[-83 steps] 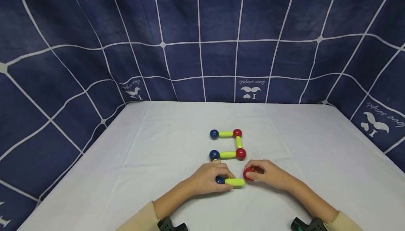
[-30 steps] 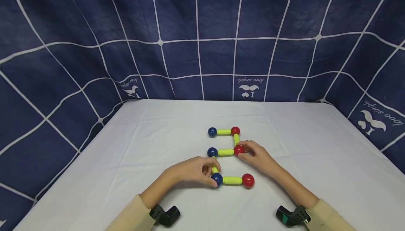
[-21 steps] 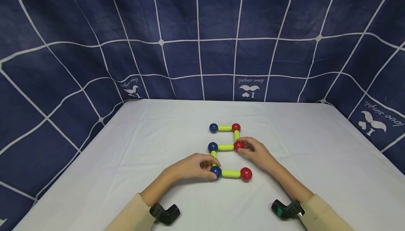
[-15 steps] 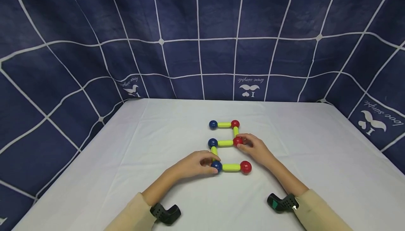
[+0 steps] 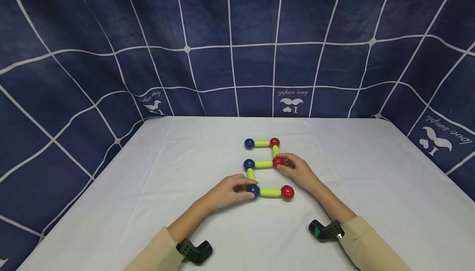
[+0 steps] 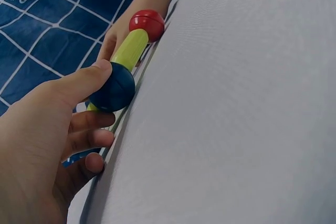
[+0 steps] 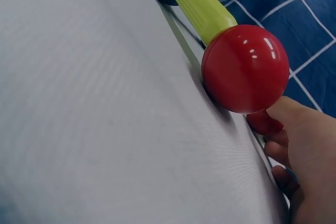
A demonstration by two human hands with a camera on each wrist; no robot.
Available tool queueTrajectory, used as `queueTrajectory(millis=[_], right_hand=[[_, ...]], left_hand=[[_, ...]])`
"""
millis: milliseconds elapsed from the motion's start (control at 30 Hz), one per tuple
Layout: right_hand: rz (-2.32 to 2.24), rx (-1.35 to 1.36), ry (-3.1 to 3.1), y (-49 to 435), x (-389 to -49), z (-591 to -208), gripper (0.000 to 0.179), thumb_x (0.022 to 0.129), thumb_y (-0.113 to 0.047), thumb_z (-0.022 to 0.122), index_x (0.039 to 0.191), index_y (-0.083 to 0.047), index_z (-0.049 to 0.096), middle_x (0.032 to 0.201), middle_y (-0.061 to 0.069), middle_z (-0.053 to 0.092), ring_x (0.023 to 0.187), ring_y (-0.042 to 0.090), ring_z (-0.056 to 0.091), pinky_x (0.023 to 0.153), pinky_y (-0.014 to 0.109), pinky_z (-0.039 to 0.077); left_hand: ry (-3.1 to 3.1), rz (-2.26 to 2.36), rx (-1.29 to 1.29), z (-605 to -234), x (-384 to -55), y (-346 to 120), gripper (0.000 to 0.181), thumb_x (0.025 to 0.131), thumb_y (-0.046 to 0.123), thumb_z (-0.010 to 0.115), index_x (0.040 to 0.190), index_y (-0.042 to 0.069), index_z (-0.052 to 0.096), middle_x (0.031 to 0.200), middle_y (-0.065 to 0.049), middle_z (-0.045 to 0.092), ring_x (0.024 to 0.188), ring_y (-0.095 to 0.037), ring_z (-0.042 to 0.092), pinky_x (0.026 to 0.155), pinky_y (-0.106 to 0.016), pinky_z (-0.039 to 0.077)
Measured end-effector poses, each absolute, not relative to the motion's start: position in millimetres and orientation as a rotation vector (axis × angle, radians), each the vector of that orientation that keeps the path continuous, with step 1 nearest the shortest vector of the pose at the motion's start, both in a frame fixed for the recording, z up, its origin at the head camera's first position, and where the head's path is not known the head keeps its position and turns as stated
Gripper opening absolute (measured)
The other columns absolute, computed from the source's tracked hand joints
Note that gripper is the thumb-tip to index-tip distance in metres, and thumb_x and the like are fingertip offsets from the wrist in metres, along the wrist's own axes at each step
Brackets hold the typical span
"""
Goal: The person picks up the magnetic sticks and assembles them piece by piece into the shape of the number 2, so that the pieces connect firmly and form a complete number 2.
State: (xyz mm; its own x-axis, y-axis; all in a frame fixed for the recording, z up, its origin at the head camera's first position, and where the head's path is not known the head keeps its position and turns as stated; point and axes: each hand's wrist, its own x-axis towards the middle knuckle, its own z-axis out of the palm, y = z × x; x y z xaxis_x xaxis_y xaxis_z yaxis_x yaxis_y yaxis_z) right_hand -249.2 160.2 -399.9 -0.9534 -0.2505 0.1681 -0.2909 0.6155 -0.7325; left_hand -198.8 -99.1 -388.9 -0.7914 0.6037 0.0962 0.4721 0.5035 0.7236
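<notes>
On the white table (image 5: 208,229) a zigzag chain of yellow-green rods and red and blue balls lies flat. My left hand (image 5: 229,192) holds the near blue ball (image 5: 254,191) between thumb and fingers. From that ball a yellow-green rod (image 5: 270,192) runs right to the near red ball (image 5: 287,193), which no hand touches. Higher up, my right hand (image 5: 299,172) pinches the middle red ball (image 5: 277,162), joined by a rod to the middle blue ball (image 5: 249,164). The far row has a blue ball (image 5: 249,143) and a red ball (image 5: 274,142). In the right wrist view, the near red ball (image 7: 245,69) mostly hides the pinched one.
A dark blue cloth (image 5: 256,64) with white grid lines hangs behind the table and along both sides. Black devices (image 5: 194,252) are strapped at both wrists, by beige sleeves (image 5: 156,250).
The near red ball, earlier in my right hand, now sits on the near rod's end. My right hand shifted to the middle red ball. The whole chain has slid away from me.
</notes>
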Motion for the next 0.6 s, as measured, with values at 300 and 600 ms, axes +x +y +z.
queueTrajectory(millis=[300, 600], right_hand=[[1.283, 0.475, -2.777, 159.0, -249.3, -401.5, 0.045, 0.084, -0.028, 0.064, 0.125, -0.013, 0.052, 0.118, 0.011, 0.056, 0.096, 0.022, 0.053, 0.081, 0.033, 0.047], [1.252, 0.449, -2.660, 163.0, -245.8, -396.3, 0.030, 0.091, -0.021, 0.053, 0.119, -0.011, 0.055, 0.105, 0.011, 0.059, 0.084, 0.019, 0.052, 0.071, 0.027, 0.045]], left_hand=[[2.587, 1.162, 0.916, -389.7, -198.6, -100.6, 0.035, 0.083, 0.033, 0.064, 0.116, 0.019, 0.062, 0.092, 0.007, 0.057, 0.077, -0.006, 0.048, 0.067, -0.019, 0.043], [2.671, 1.180, 0.874, -385.5, -199.0, -104.4, 0.025, 0.090, 0.029, 0.054, 0.112, 0.019, 0.063, 0.091, 0.006, 0.060, 0.073, -0.006, 0.048, 0.065, -0.020, 0.043]])
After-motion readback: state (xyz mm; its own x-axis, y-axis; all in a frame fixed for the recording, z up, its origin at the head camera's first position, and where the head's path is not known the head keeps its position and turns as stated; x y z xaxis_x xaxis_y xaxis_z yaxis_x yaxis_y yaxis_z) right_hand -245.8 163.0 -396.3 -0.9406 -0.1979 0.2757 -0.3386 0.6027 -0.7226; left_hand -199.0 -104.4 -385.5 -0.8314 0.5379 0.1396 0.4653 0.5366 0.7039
